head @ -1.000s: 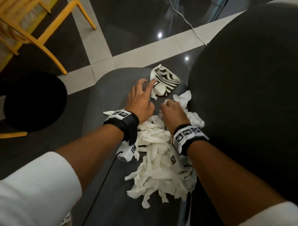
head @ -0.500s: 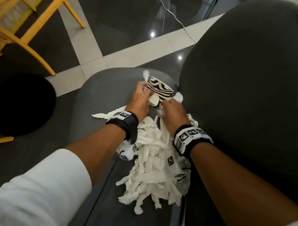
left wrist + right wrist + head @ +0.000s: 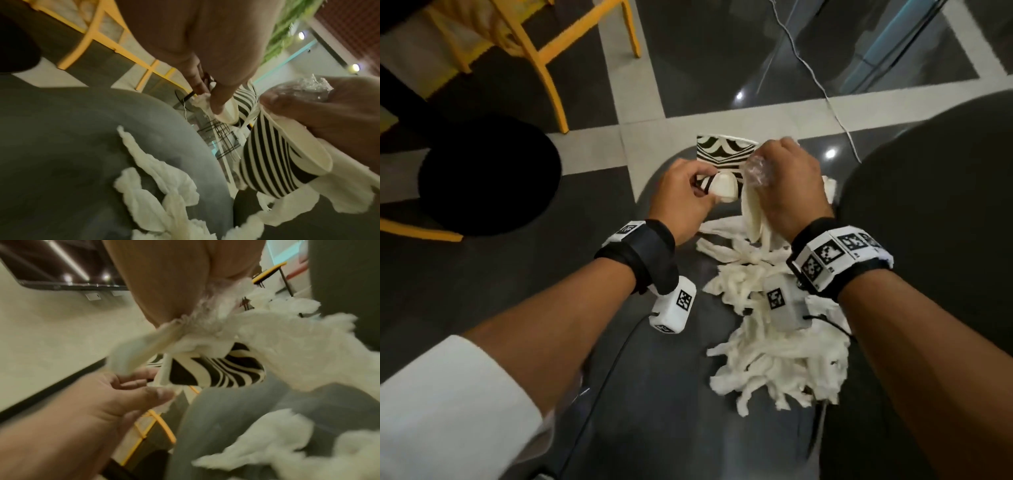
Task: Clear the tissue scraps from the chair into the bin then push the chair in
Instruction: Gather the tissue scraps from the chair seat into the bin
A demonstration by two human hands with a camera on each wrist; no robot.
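Note:
A pile of white tissue scraps [image 3: 774, 342] lies on the grey chair seat [image 3: 654, 394], against the dark chair back [image 3: 945, 222]. Above the seat's far edge both hands hold a crushed zebra-striped paper cup [image 3: 722, 154]. My left hand [image 3: 705, 186] pinches the cup's white lower end together with a tissue bit [image 3: 202, 101]. My right hand [image 3: 763, 171] grips crumpled clear plastic [image 3: 756, 171] and tissue strips [image 3: 753, 212] that hang down, and it rests against the cup [image 3: 271, 154]. The right wrist view shows the tissue wad [image 3: 205, 321] in its fingers.
A black round object [image 3: 489, 178] with a yellow bar under it stands on the floor to the left of the seat. A yellow wooden chair [image 3: 544, 58] is at the far left. A white cable [image 3: 818, 82] runs across the tiled floor beyond the seat.
Both hands closed on the cup and nearby scraps and have risen off the seat. The cup now hangs above the seat's far edge, with tissue strips trailing from the right hand.

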